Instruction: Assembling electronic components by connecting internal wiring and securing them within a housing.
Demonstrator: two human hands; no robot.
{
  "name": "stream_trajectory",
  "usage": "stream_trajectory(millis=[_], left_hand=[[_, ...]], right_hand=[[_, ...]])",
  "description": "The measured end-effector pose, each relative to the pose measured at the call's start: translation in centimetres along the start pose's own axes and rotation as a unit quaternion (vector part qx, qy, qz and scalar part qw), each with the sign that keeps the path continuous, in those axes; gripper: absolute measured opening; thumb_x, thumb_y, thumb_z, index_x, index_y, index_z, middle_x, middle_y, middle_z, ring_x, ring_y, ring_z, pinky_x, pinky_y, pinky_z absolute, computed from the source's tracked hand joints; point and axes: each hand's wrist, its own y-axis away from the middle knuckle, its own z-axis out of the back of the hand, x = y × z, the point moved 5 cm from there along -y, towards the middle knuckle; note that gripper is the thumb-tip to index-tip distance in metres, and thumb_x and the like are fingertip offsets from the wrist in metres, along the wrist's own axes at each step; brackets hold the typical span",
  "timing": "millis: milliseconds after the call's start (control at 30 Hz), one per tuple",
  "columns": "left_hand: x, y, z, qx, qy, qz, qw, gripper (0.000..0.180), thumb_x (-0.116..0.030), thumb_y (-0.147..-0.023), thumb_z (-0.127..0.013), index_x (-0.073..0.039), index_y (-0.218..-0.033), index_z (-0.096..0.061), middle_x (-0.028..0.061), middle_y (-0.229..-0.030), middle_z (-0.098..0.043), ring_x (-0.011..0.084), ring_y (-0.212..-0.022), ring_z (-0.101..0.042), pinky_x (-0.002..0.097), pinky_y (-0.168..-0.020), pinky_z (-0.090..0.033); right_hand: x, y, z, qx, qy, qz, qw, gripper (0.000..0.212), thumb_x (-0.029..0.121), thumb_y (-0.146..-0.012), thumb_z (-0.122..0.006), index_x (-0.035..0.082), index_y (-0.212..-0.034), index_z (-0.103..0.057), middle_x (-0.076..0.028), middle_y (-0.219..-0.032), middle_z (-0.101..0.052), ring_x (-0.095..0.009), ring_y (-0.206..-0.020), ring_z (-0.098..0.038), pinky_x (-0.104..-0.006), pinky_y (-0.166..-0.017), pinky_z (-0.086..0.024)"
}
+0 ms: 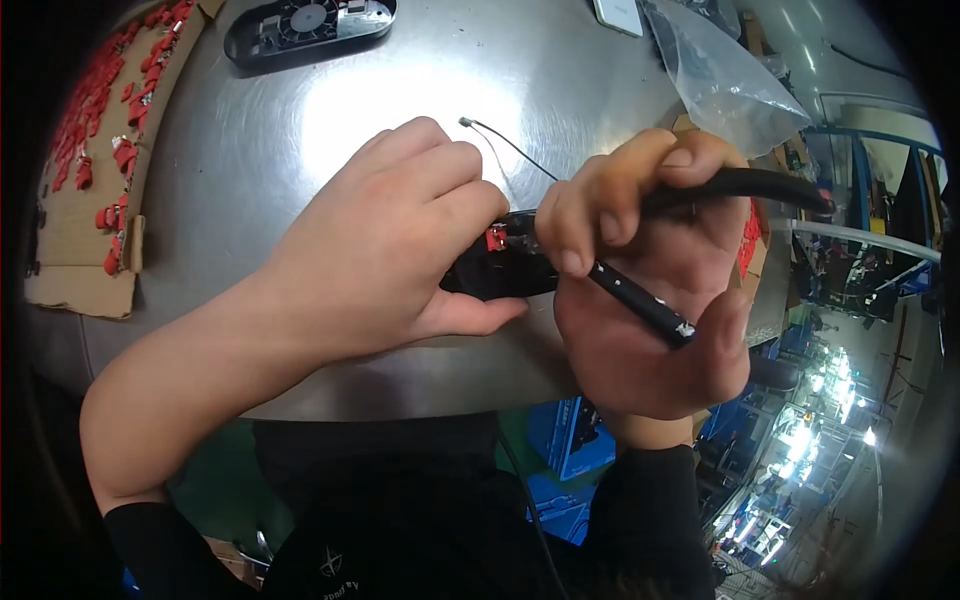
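My left hand (400,240) is closed round a black plastic part (510,278), thumb below and fingers above. A small red piece (495,238) with a metal bit shows in that part, next to the fingertips. In my right hand (650,270) is a tool with two spread black handles (645,305), like pliers; one handle lies across the palm, the other comes out over the fingers. Its working end is hidden behind my fingers, close to the black part. A thin black wire (515,150) with a small end connector runs out over the table beyond both hands.
On the metal table (230,170), a cardboard tray (85,230) of red pieces stands at the left. A black oval housing with a fan (310,25) lies at the far side, a white device (620,14) and clear plastic bag (725,80) at the far right. Blue boxes (570,440) stand below.
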Motion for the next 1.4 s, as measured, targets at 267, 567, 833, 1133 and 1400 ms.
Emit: stream_trajectory(millis=[267, 567, 833, 1133, 1400], left_hand=[[0.0, -0.2, 0.1, -0.031, 0.017, 0.003, 0.999, 0.048, -0.027, -0.063, -0.094, -0.008, -0.100, -0.069, 0.0077, -0.092, -0.057, 0.0304, -0.090, -0.056, 0.0416, -0.078, -0.049], [-0.2, 0.2, 0.2, -0.037, 0.014, -0.002, 0.999, 0.047, -0.026, -0.063, -0.093, -0.008, -0.098, -0.067, 0.0079, -0.095, -0.057, 0.0309, -0.093, -0.055, 0.0420, -0.080, -0.049], [0.6, 0.3, 0.2, -0.024, 0.019, 0.010, 0.999, 0.047, -0.025, -0.063, -0.092, -0.007, -0.099, -0.067, 0.0080, -0.096, -0.057, 0.0315, -0.096, -0.055, 0.0429, -0.083, -0.049], [0.7, 0.2, 0.3, -0.011, -0.020, 0.004, 1.000, 0.047, -0.030, -0.065, -0.092, -0.005, -0.098, -0.069, 0.0091, -0.095, -0.059, 0.0309, -0.096, -0.057, 0.0428, -0.086, -0.049], [0.3, 0.2, 0.3, 0.013, -0.067, 0.006, 0.998, 0.047, -0.033, -0.067, -0.090, -0.003, -0.097, -0.070, 0.0096, -0.097, -0.063, 0.0299, -0.100, -0.059, 0.0413, -0.091, -0.050]], right_hand=[[0.3, 0.0, -0.1, 0.038, 0.052, 0.058, 0.996, 0.069, 0.066, -0.092, -0.059, 0.011, -0.130, -0.042, -0.007, -0.096, -0.043, -0.017, -0.072, -0.046, -0.0357, -0.069, -0.037], [-0.2, -0.1, -0.9, 0.008, 0.056, -0.004, 0.998, 0.066, 0.062, -0.091, -0.061, 0.011, -0.130, -0.042, -0.007, -0.096, -0.043, -0.018, -0.074, -0.045, -0.0359, -0.072, -0.037], [-1.5, 0.3, -1.2, 0.094, 0.076, 0.066, 0.990, 0.062, 0.053, -0.088, -0.067, 0.013, -0.129, -0.042, -0.008, -0.094, -0.044, -0.019, -0.075, -0.044, -0.0365, -0.074, -0.038], [-1.5, 0.6, -1.4, 0.091, 0.091, 0.111, 0.986, 0.050, 0.052, -0.091, -0.068, 0.017, -0.112, -0.040, -0.005, -0.088, -0.043, -0.018, -0.069, -0.041, -0.0367, -0.069, -0.036], [-2.1, 1.1, -2.0, 0.089, 0.094, 0.169, 0.977, 0.042, 0.041, -0.093, -0.065, 0.015, -0.111, -0.037, -0.007, -0.086, -0.043, -0.018, -0.066, -0.041, -0.0354, -0.066, -0.038]])
